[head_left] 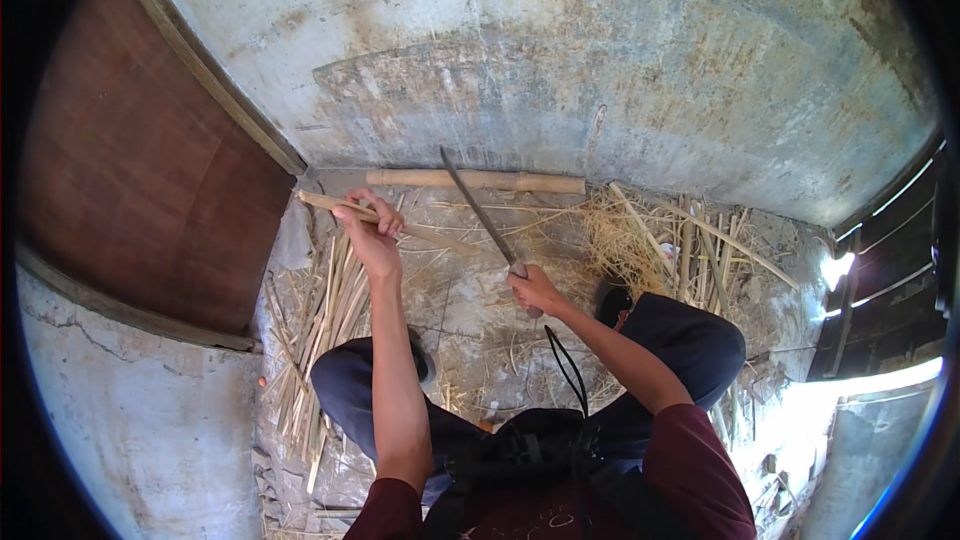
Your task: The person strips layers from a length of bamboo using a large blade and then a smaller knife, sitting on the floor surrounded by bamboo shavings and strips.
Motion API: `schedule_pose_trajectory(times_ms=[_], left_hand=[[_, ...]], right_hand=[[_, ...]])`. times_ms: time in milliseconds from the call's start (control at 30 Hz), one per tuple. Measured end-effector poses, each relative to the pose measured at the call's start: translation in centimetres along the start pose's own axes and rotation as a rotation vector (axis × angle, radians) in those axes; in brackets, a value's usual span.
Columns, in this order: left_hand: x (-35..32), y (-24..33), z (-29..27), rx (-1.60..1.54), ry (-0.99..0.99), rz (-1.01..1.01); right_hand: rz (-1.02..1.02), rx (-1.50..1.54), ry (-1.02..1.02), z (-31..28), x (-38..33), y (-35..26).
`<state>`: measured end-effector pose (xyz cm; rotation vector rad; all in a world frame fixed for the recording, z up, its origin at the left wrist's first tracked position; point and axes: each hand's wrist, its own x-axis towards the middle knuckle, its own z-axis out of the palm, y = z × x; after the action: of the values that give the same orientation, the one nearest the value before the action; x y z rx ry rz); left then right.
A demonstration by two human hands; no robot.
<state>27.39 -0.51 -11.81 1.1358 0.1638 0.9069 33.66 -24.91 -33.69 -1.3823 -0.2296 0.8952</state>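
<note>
Pretty messy floor [455, 295], tbh: thick bamboo pole [470, 180] across the far end, loose sticks [328, 315] heaped left, a straw tangle [618, 232] plus more sticks [688, 258] right.

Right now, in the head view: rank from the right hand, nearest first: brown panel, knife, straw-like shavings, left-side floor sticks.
1. Knife: held in the right hand.
2. Straw-like shavings: on the floor, ahead and to the right.
3. Floor sticks: left, beyond the left forearm.
4. Brown panel: far left, framed in the wall.
</note>
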Motion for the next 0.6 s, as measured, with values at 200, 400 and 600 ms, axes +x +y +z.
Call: schedule_pose_trajectory(times_ms=[200,400,600], left_hand=[[0.2,-1.1,-1.5,-0.117,-0.162,-0.016],[-0.7,-1.2,-1.6,-0.154,-0.313,-0.003],[-1.7,-1.5,-2.0,-0.155,-0.301,0.007]], right_hand=[[-0.04,-0.335,-0.037,1.3,-0.2,-2.8],[-0.232,-0.062,-0.028,1.0,0.5,-6.9],[0.21,-0.408,-0.098,-0.6,-2.0,-1.4]])
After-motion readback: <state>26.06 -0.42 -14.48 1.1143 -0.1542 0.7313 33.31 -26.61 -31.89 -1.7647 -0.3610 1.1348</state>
